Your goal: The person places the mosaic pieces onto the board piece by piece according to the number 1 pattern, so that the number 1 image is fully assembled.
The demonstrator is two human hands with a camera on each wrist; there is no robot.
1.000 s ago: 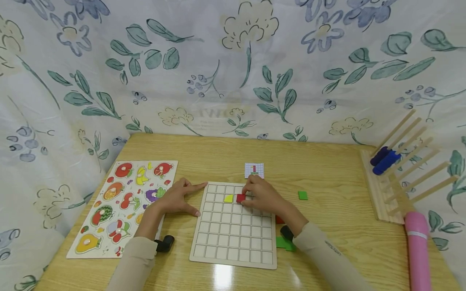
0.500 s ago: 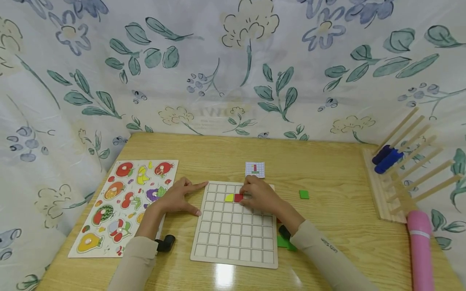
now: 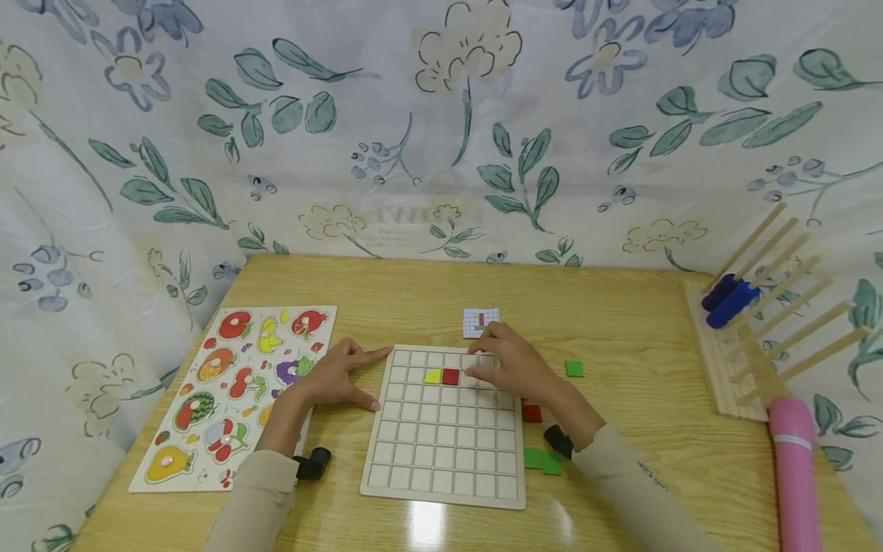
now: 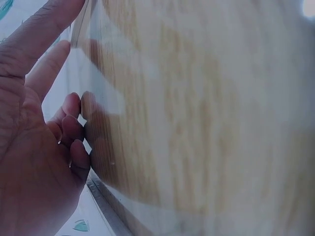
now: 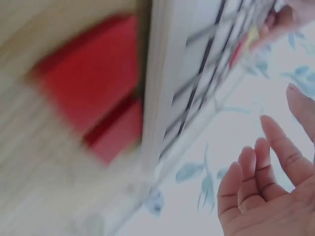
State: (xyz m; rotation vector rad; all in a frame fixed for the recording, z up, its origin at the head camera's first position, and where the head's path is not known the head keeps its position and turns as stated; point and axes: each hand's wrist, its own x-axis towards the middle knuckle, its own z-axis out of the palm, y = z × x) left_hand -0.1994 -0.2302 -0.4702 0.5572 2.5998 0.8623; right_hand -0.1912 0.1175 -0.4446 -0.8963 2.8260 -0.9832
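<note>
A wooden grid board (image 3: pixel 441 429) lies on the table. In its second row sit a yellow tile (image 3: pixel 432 376) with one rounded corner and, directly right of it, a red square tile (image 3: pixel 451 377). My left hand (image 3: pixel 338 374) touches the board's left side, index finger at the top corner and thumb lower down. Over the board's upper right, my right hand (image 3: pixel 507 364) holds nothing; its fingers are spread apart in the right wrist view. Behind the board lies a small pattern card (image 3: pixel 476 322), partly covered by the right hand.
Red tiles (image 3: pixel 531 414) and green tiles (image 3: pixel 541 460) lie along the board's right edge. A lone green tile (image 3: pixel 574 369) is farther right. At left is a fruit puzzle board (image 3: pixel 228 399); at right, a peg rack (image 3: pixel 731 360) and a pink cylinder (image 3: pixel 793 475).
The red tile slid left against the yellow one. My right hand then let go of it and moved off to the right. The left hand stayed in place.
</note>
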